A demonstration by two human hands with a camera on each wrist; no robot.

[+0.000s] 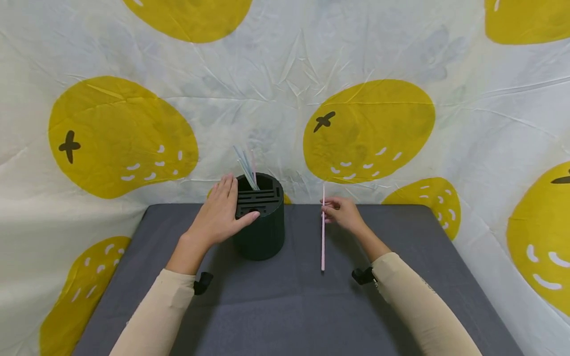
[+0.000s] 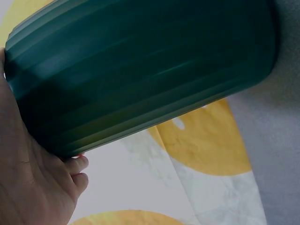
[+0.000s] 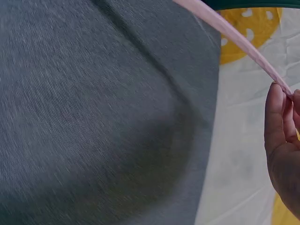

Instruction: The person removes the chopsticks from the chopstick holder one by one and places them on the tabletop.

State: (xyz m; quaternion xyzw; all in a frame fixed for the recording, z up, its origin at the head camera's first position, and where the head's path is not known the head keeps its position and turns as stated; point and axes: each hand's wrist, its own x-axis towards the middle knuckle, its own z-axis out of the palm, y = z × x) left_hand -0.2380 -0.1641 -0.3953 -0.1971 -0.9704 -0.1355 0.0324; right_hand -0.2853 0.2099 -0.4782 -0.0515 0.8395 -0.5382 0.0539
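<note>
R hand (image 1: 340, 211) pinches pink straw (image 1: 323, 237). L of that grip, L hand (image 1: 218, 212), spread wide, rests on dk green holder (image 1: 259, 238); more straws (image 1: 248, 174) stick up nr its fingers.

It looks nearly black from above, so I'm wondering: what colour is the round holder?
Dark green; the round holder shows it best in the left wrist view.

Near the head view's centre, the lower ends of the straws (image 1: 250, 176) are hidden inside the holder (image 1: 260, 242). In the wrist views, the holder and pink straw (image 3: 240, 41) are cut off at the top, the left hand (image 2: 35, 173) at lower left, the right hand (image 3: 283, 154) at right.
</note>
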